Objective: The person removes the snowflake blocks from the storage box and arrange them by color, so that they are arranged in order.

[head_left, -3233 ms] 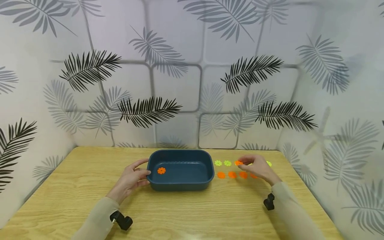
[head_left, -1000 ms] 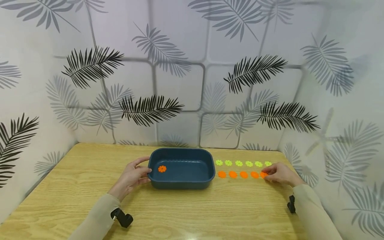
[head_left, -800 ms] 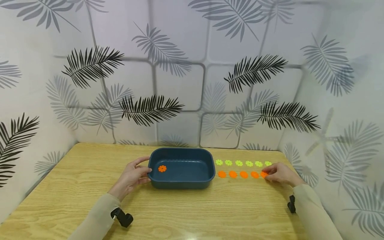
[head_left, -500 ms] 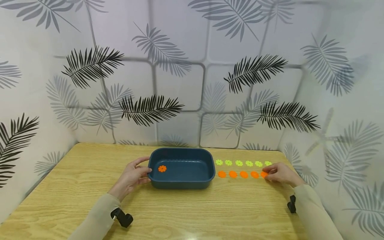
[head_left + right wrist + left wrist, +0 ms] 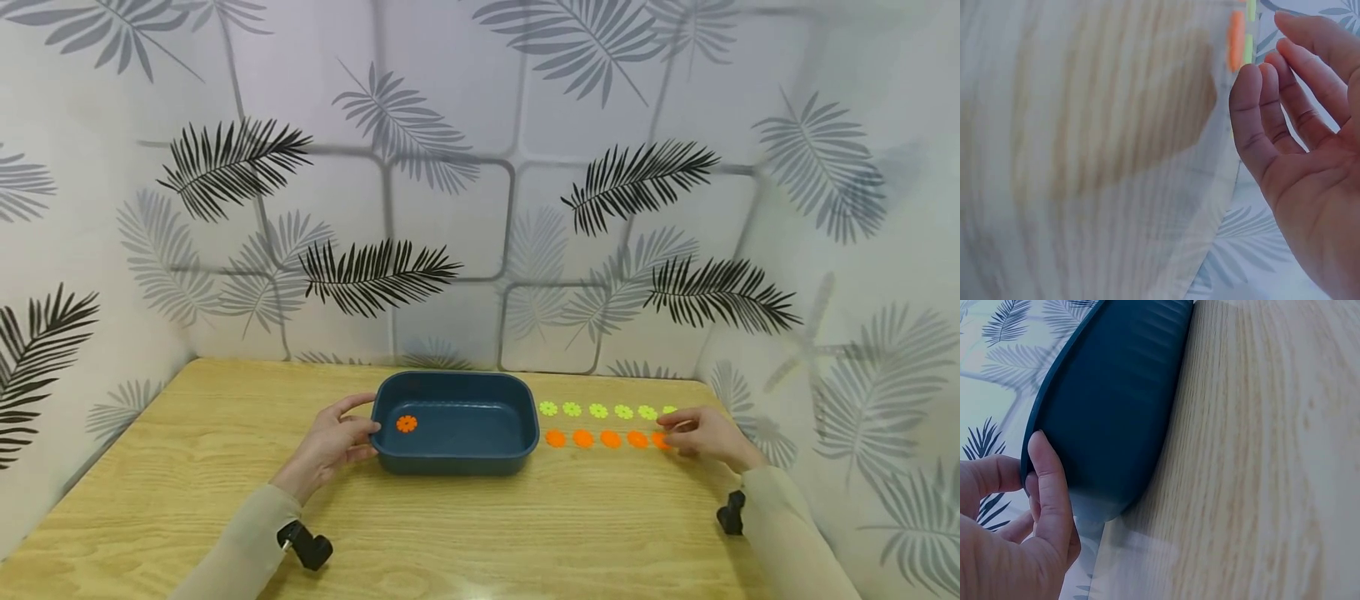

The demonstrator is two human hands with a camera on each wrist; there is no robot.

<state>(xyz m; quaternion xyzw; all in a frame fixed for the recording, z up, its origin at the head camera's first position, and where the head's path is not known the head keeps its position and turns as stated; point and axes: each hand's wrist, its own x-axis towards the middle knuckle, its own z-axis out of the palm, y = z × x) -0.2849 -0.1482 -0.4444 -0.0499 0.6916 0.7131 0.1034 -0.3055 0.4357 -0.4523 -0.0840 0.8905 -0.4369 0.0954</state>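
A dark blue rectangular basin [image 5: 453, 465] sits on the wooden table with one orange flower-shaped disc [image 5: 407, 424] inside, at its left end. My left hand [image 5: 327, 442] pinches the basin's left rim between thumb and fingers; the left wrist view shows the fingers on both sides of the rim [image 5: 1054, 375]. To the right of the basin lie a back row of yellow-green flower-shaped discs [image 5: 597, 411] and a front row of orange discs [image 5: 611, 439]. My right hand [image 5: 705, 433] hovers at the right end of these rows, fingertips near the last orange disc [image 5: 660, 440], thumb and fingers parted.
The pale wooden table [image 5: 465, 533] meets a wall [image 5: 450, 208] covered in leaf-patterned paper behind and at both sides. Each wrist bears a black camera mount, on the left sleeve [image 5: 303, 546] and on the right one [image 5: 731, 512].
My right hand carried an orange disc rightwards to the end of the front row, held it there, and has now let go, fingers parting. My left hand stays on the basin's rim.
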